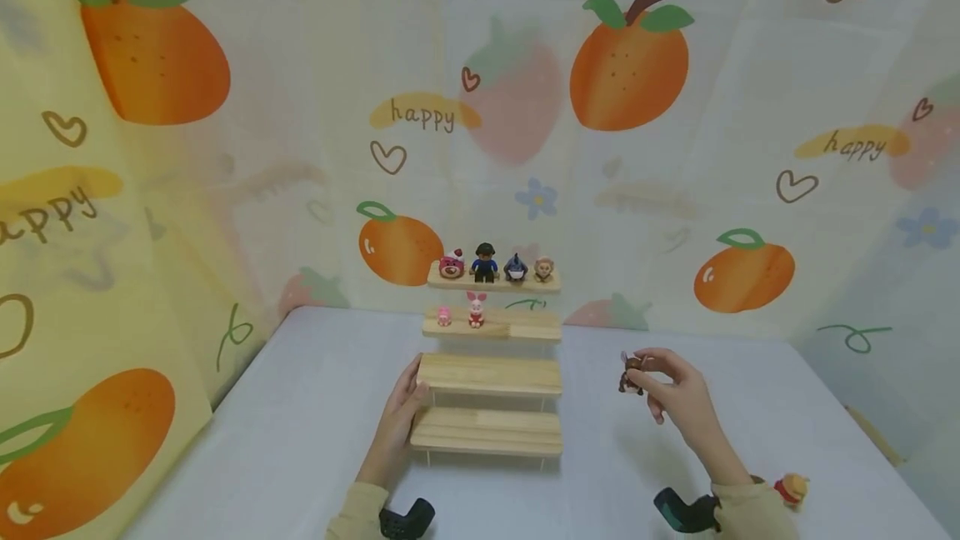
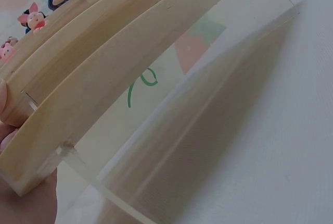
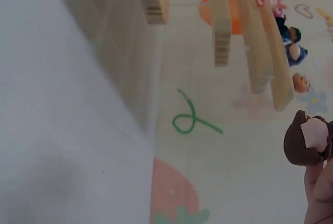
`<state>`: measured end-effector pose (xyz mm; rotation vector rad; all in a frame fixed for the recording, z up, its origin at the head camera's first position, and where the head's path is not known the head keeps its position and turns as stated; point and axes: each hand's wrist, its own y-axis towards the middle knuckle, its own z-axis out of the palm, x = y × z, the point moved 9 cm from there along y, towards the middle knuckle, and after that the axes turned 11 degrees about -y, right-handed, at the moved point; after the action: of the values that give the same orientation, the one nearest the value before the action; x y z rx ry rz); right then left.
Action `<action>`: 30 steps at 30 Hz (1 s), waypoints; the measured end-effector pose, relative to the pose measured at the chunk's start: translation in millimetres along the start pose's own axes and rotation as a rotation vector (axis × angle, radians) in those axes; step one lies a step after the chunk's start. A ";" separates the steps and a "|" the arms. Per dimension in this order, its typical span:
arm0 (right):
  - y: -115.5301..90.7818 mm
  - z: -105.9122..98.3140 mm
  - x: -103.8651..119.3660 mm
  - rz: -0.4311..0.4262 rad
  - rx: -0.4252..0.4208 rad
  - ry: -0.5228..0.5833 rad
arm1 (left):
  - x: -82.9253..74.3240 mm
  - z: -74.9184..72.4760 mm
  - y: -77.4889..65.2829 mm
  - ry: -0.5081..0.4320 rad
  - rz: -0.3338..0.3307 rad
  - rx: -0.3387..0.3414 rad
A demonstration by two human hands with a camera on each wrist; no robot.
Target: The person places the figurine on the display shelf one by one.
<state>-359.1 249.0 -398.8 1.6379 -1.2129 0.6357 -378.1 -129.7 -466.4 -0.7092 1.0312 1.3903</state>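
My left hand (image 1: 401,407) holds the left end of a four-tier wooden display shelf (image 1: 489,375), its fingers at the third board from the top. To the right of the shelf, my right hand (image 1: 678,394) pinches a small brown figurine (image 1: 632,375) between thumb and fingers, above the table. In the right wrist view the figurine (image 3: 302,141) shows a dark brown body with a pale patch. On the top board stand a pink bear figurine (image 1: 452,264), a dark-capped figure (image 1: 484,263), a blue figurine (image 1: 515,268) and a tan one (image 1: 543,269).
Two pink figurines, a small one (image 1: 444,317) and a long-eared one (image 1: 476,310), stand at the left of the second board. A red and yellow figurine (image 1: 792,490) lies on the white table (image 1: 247,440) beside my right sleeve. A fruit-printed cloth (image 1: 510,107) hangs behind.
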 end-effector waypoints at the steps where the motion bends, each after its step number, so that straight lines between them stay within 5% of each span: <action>1: 3.3 5.4 8.0 -0.018 0.000 0.021 | -0.1 -0.6 0.0 0.001 -0.002 -0.003; 6: 15.7 30.4 57.4 0.055 -0.017 0.035 | -0.7 -1.9 -1.2 0.014 -0.004 -0.007; 7: 24.2 37.5 42.0 0.019 -0.015 0.082 | -0.6 -2.2 -1.4 0.020 -0.007 -0.010; 13: 44.3 57.7 56.4 -0.009 -0.073 0.107 | -3.6 -0.4 0.9 0.051 0.041 0.021; 14: 41.7 58.2 79.2 0.020 -0.090 0.083 | -4.2 -0.2 1.3 0.056 0.051 0.028; 16: 52.9 69.5 63.7 -0.018 -0.084 0.117 | -3.3 -1.0 1.5 0.059 0.046 0.025; 20: 64.7 84.7 70.7 -0.045 -0.077 0.138 | -1.8 -2.5 1.0 0.035 0.024 0.003; 22: 70.7 91.5 72.5 -0.036 -0.066 0.140 | -2.9 -1.7 0.7 0.040 0.026 0.001; 23: 67.6 91.3 92.1 0.002 -0.067 0.112 | -3.3 -1.0 0.4 0.046 0.028 0.002; 30: 83.6 111.7 91.9 0.104 -0.025 0.121 | -8.5 2.1 0.2 0.088 0.054 0.024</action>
<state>-416.6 105.9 -334.5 1.5011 -1.2182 0.7702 -377.0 -131.6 -458.0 -0.7349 1.1413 1.4011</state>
